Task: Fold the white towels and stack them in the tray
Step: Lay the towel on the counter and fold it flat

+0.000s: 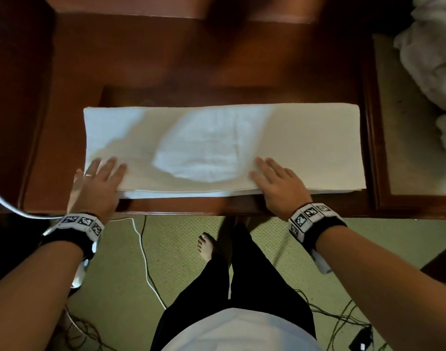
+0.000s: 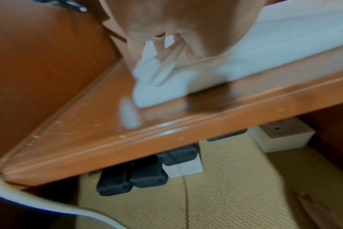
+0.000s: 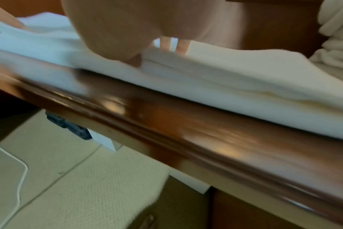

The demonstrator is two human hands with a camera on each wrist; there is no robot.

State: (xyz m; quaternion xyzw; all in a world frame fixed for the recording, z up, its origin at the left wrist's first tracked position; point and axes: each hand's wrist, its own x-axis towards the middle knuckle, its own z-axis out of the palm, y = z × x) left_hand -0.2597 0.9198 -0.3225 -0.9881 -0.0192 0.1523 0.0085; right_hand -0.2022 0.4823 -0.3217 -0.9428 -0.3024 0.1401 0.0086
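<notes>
Lying long and folded in layers, white towel (image 1: 305, 145) under both flat, spread hands (image 1: 277, 184).

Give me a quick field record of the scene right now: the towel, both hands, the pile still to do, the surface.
towel: white towel, folded into a long strip, lying flat along the desk's near edge
left hand: left hand, fingers straight, flat on the towel's left end
right hand: right hand, fingers straight, flat on the strip right of centre
unfolded pile: crumpled white towels at far right
surface: wooden desk
tray: cannot identify
</notes>
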